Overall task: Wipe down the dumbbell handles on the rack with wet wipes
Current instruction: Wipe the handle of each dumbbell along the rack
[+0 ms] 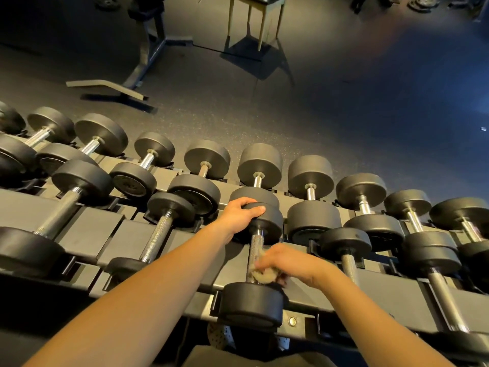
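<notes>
Head view: a centre dumbbell (256,242) is seen lying on the nearer tier of a dark rack (105,234), with its handle running away from the camera. The far head (270,221) of this dumbbell is clasped from the left by the left grip (238,215), whose fingers and thumb are curled over the head's rim. The right grip (288,263) is closed round a crumpled pale wet wipe (262,275), which is pressed against the knurled handle (255,250) just above the dumbbell's near head (251,303). The wipe and the fingers round it are slightly blurred. Both bare forearms are stretched towards the centre dumbbell from the bottom of the frame.

Just left of the centre dumbbell a smaller dumbbell (158,234) is racked on the same tier, and just right of it another (349,263) is racked likewise. Behind the centre dumbbell a second row of dumbbells (259,165) is held on the farther tier. Just below and right of its near head a round bolt (291,321) is set in the rack's front rail. Beyond the centre dumbbell a dark speckled floor (317,115) is spread; far beyond and to the left a bench frame (148,49) is stood, and straight beyond, a pale-legged stool (262,22).
</notes>
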{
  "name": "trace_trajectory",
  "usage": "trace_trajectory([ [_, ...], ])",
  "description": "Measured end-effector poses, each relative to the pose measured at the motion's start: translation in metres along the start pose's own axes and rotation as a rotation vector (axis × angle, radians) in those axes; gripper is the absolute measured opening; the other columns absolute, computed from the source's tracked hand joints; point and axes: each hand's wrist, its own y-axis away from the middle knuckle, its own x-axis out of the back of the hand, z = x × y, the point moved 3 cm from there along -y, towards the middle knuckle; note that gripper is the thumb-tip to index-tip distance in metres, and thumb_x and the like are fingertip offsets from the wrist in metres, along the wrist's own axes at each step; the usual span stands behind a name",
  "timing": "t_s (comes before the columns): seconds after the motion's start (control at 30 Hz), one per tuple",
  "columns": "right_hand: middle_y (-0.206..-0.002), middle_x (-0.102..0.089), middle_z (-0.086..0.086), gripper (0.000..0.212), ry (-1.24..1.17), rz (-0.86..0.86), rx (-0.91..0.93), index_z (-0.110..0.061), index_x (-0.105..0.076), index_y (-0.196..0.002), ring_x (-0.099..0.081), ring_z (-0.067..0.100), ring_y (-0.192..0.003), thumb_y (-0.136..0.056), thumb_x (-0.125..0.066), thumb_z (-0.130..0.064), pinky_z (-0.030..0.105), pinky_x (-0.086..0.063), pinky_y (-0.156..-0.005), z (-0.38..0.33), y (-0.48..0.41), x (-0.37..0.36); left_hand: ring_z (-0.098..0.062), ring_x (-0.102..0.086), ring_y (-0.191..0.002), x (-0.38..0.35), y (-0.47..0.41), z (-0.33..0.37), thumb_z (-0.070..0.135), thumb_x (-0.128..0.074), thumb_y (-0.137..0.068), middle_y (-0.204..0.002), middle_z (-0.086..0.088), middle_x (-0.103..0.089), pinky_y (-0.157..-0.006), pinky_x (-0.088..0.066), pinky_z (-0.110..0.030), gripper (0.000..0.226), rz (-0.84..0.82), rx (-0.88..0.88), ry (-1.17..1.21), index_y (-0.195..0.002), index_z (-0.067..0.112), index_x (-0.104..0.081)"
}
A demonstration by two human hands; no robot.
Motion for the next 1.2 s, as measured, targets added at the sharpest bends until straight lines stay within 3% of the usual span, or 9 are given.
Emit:
trace_trajectory([
  [0.07,-0.064,-0.060,0.007,0.034,-0.153,0.059,0.040,-0.007,-0.066,-0.084,-0.051,0.016,-0.050,-0.102,-0.059,-0.035,0.026,-0.042,-0.057,0.003,-0.012,0.003,-0.023,-0.062,-0.112,0.001,0.001,0.001,0.040,-0.076,-0.091,-0.126,-0.003,-0.061,-0.100,-0.054,-0.043,0.040,0.000,0.004,0.004,-0.126,0.029,-0.063],
  [0.27,-0.061,-0.063,0.000,0.044,0.253,0.787,-0.048,-0.017,-0.063,-0.068,-0.059,0.012,-0.055,-0.087,-0.071,-0.056,0.028,-0.047,-0.054,0.022,-0.043,0.016,-0.022,-0.066,-0.107,0.001,0.001,-0.001,0.044,-0.078,-0.088,-0.124,-0.002,-0.064,-0.089,-0.058,-0.038,0.045,0.011,0.017,0.007,-0.128,0.030,-0.063],
  [0.43,-0.084,-0.064,-0.004,0.038,0.354,1.063,-0.057,-0.021,-0.052,-0.099,-0.061,0.015,-0.074,-0.091,-0.068,-0.055,0.025,-0.037,-0.054,0.014,-0.040,-0.006,-0.020,-0.065,-0.109,0.001,0.001,-0.002,0.044,-0.078,-0.088,-0.126,-0.001,-0.064,-0.079,-0.055,-0.029,0.048,0.022,0.017,0.016,-0.131,0.030,-0.062],
  [0.57,-0.095,-0.064,-0.006,0.020,0.442,0.963,0.147,-0.023,-0.056,-0.107,-0.066,0.015,-0.088,-0.099,-0.060,-0.040,0.025,-0.047,-0.069,0.011,-0.040,-0.015,-0.023,-0.064,-0.112,0.002,0.001,-0.002,0.042,-0.078,-0.089,-0.125,-0.002,-0.064,-0.096,-0.055,-0.039,0.044,0.015,0.013,0.021,-0.128,0.029,-0.063],
  [0.7,-0.104,-0.062,-0.007,0.036,0.631,0.711,0.204,-0.025,-0.061,-0.116,-0.062,0.012,-0.093,-0.091,-0.068,-0.050,0.026,-0.050,-0.078,0.006,-0.032,-0.011,-0.022,-0.063,-0.111,0.002,0.003,-0.002,0.041,-0.076,-0.090,-0.124,-0.002,-0.064,-0.085,-0.054,-0.033,0.044,0.019,-0.003,0.014,-0.130,0.028,-0.062],
  [0.77,-0.107,-0.064,-0.003,0.029,0.757,0.731,0.222,-0.022,-0.062,-0.116,-0.064,0.015,-0.096,-0.096,-0.064,-0.042,0.027,-0.051,-0.081,0.009,-0.034,-0.005,-0.022,-0.064,-0.110,0.001,0.003,-0.001,0.041,-0.077,-0.090,-0.125,-0.002,-0.064,-0.079,-0.053,-0.030,0.044,0.018,-0.004,0.024,-0.130,0.028,-0.063],
  [1.0,-0.077,-0.069,0.002,0.020,0.225,1.155,0.050,-0.012,-0.073,-0.087,-0.063,0.016,-0.069,-0.099,-0.062,-0.025,0.031,-0.054,-0.064,0.019,-0.056,0.003,-0.021,-0.064,-0.109,0.000,0.002,-0.003,0.044,-0.078,-0.088,-0.124,-0.002,-0.064,-0.091,-0.056,-0.036,0.042,0.029,0.000,0.035,-0.126,0.031,-0.065],
  [1.1,-0.072,-0.066,0.003,0.027,0.028,1.075,0.023,-0.016,-0.066,-0.071,-0.060,0.015,-0.065,-0.098,-0.065,-0.022,0.031,-0.051,-0.066,0.026,-0.056,0.006,-0.021,-0.063,-0.109,-0.001,0.003,-0.002,0.045,-0.076,-0.090,-0.124,-0.001,-0.062,-0.087,-0.057,-0.034,0.041,0.026,0.010,0.022,-0.127,0.032,-0.062],
  [1.2,-0.069,-0.064,0.002,0.028,0.100,0.835,0.046,-0.012,-0.064,-0.073,-0.063,0.016,-0.065,-0.098,-0.065,-0.023,0.032,-0.055,-0.064,0.031,-0.040,0.005,-0.021,-0.063,-0.108,0.000,0.004,-0.001,0.045,-0.075,-0.090,-0.124,-0.002,-0.061,-0.083,-0.056,-0.033,0.041,0.018,0.008,0.017,-0.127,0.032,-0.062],
])
